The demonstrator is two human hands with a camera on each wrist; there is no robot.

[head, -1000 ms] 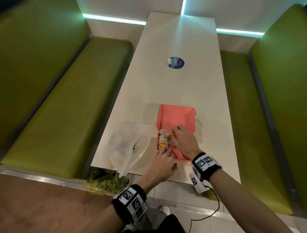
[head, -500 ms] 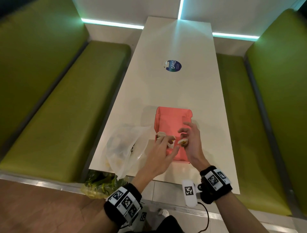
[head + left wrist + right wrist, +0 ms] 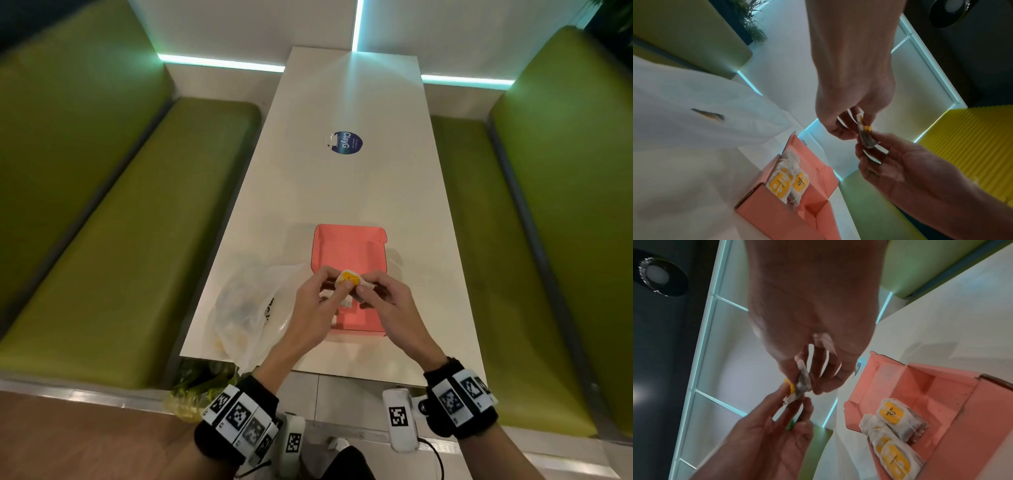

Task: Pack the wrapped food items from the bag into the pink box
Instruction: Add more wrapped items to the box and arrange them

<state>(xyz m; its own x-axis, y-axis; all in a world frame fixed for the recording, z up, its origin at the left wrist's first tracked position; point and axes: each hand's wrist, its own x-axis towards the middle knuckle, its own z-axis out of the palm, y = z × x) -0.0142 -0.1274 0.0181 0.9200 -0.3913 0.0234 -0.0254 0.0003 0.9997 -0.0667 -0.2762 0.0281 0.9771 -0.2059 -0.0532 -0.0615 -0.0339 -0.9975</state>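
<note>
The white counter [image 3: 346, 192] carries the whole setup at its near end, flanked by green bench seats [image 3: 137, 240]. The translucent plastic bag [image 3: 246, 308] lies slumped at the counter's near left, just beside the pink box [image 3: 349, 246]; yellowish shapes are seen through the film, so some items are judged to remain inside, though the count cannot be read through the plastic. The pink box stands open, lid flap laid back toward the far side. In the wrist views several wrapped food items [image 3: 894, 436], white wrap with yellow labels, are seen packed side by side against one wall of the box, while the remainder of the box floor is left bare. Packing is therefore judged partly done, with ample room left to be filled. One further wrapped item [image 3: 348, 280] is held in the air above the near part of the box, touching nothing but fingers. It is pinched on its left edge by the left hand [image 3: 315, 308], thumb and fingertips closed on the wrap, and on its right edge by the right hand [image 3: 387, 308], likewise pinching, its remaining fingers loosely curled. This item has not yet been set down; its placement beside the packed row is the step in hand.
</note>
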